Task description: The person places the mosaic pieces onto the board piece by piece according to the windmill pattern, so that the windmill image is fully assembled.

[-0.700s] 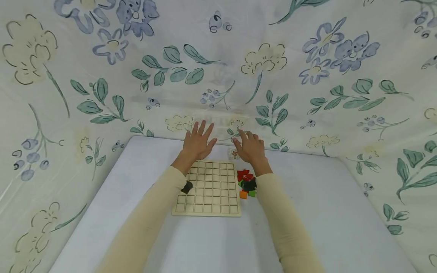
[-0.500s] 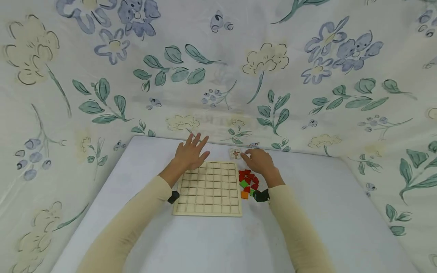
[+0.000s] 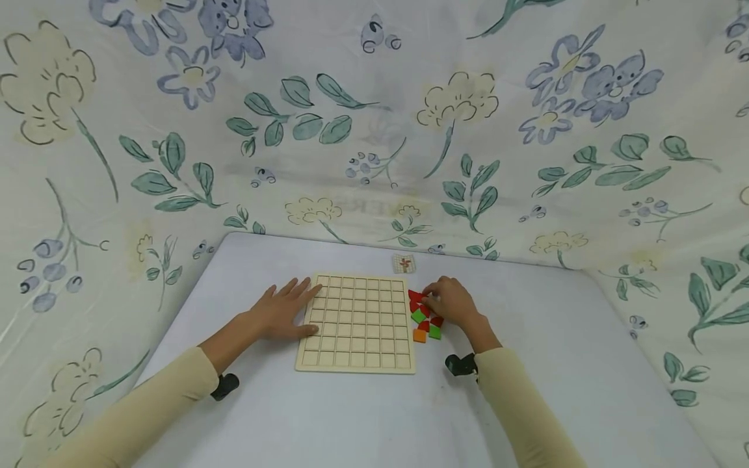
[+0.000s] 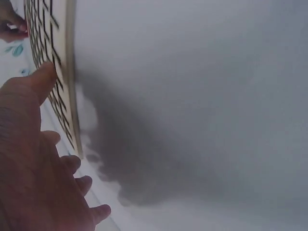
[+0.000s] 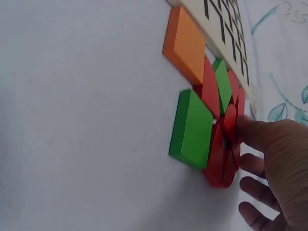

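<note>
The left hand point(image 3: 283, 313), fingers spread wide, has its thumb tip over the left edge of a pale wooden grid board point(image 3: 358, 325) lying on the white table point(image 3: 339, 419). Just beside the board's right edge, the right hand point(image 3: 455, 302) bends its fingers over a cluster of red curved-edged pieces point(image 5: 209, 94), though I can't tell whether it pinches one. Two green blocks point(image 5: 193, 130) and an orange block point(image 5: 185, 43) lie among or against the red ones, and a small patterned card point(image 3: 404, 263) lies beyond the board's far edge.

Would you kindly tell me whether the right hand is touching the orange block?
Apart: the right wrist view shows red pieces between the right hand and the orange block.
</note>
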`<control>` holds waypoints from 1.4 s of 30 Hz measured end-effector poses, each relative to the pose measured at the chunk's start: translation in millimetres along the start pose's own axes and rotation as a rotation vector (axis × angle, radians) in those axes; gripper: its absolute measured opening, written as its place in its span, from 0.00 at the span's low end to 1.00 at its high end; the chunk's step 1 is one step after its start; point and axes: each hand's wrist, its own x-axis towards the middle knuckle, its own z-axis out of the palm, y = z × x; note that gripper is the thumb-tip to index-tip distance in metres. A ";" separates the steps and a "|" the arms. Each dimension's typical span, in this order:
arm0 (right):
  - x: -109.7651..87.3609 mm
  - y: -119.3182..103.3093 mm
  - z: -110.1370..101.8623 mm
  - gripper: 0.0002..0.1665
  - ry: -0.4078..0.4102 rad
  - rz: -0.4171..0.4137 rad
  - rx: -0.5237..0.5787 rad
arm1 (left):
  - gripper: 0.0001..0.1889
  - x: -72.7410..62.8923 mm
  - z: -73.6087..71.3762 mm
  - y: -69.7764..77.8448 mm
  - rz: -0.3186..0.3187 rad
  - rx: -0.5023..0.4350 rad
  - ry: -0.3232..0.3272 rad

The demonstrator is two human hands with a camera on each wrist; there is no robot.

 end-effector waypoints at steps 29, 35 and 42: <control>-0.7 -1.6 11.0 0.10 0.081 0.159 0.549 | 0.52 -12.1 17.1 -8.3 0.057 -0.061 0.009; 2.5 -11.6 13.0 0.13 0.129 0.097 0.553 | 0.53 -11.0 16.8 -8.0 0.041 -0.079 0.001; 5.6 -23.4 16.5 0.06 0.185 0.033 0.557 | 0.54 -7.4 21.2 -11.2 0.042 -0.069 0.007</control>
